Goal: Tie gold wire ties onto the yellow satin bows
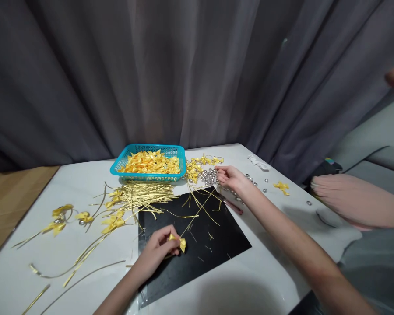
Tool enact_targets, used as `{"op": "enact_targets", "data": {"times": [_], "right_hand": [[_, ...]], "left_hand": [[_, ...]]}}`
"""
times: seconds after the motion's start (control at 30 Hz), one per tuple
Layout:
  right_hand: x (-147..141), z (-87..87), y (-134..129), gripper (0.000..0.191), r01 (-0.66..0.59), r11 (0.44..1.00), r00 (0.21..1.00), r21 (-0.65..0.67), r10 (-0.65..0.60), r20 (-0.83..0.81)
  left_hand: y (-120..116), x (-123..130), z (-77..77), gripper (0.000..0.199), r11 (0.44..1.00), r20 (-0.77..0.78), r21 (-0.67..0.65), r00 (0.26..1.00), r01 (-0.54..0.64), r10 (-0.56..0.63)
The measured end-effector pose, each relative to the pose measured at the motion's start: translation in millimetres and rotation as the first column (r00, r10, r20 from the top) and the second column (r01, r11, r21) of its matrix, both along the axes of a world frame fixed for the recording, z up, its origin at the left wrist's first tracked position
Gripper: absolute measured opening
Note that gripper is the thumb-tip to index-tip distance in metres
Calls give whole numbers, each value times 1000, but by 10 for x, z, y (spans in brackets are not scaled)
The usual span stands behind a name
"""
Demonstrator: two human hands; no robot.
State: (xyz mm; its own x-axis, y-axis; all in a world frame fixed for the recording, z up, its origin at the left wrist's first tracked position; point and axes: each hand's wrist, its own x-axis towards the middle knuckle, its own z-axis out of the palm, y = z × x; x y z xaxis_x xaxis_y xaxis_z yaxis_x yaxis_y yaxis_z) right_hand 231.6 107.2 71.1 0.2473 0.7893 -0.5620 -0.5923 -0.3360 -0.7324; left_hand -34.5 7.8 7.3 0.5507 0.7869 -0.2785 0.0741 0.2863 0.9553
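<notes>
My left hand (164, 243) pinches a yellow ribbon bow (183, 244) above the black mat (197, 267), and a thin gold tie strand (188, 225) runs up from near it. Farther off, my right hand (228, 177) reaches over the small silver bells (209, 176). Its fingers are drawn together at the pile's right side; whatever is between them is too small to make out. Behind the mat's left part lies a bundle of gold twist ties (147, 194).
A turquoise basket (147, 177) holds many yellow bows. Finished-looking bows with bells (57, 221) lie at left, others (195, 168) beside the basket. A pink-handled tool (233, 205) rests at the mat's edge. A white cloth strip (258, 162) and a loose bow (281, 188) are at right.
</notes>
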Motion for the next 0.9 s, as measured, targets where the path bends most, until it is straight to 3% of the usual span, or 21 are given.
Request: {"op": "enact_targets", "data": {"times": [0.13, 0.27, 0.47, 0.67, 0.77, 0.9], "right_hand": [[-47, -46, -62, 30, -52, 998, 998, 18, 52, 44], [-223, -114, -289, 15, -157, 985, 985, 67, 151, 85], [-687, -243, -800, 27, -368, 923, 928, 111, 359, 94], [-976, -440, -1039, 31, -594, 804, 771, 27, 560, 302], [-1034, -446, -1053, 24, -610, 792, 728, -18, 570, 380], [-1052, -395, -1039, 16, -596, 803, 728, -22, 551, 406]], "left_hand": [[7, -19, 13, 20, 996, -18, 78, 999, -35, 37], [24, -40, 1, 21, 971, 17, 214, 995, -102, 101], [56, -55, -95, 26, 979, 105, -73, 974, -192, 199], [61, -53, -134, 30, 973, 147, -65, 962, -221, 229], [67, -59, -144, 30, 972, 175, -68, 956, -227, 235], [71, -59, -158, 31, 973, 182, -67, 956, -221, 230]]}}
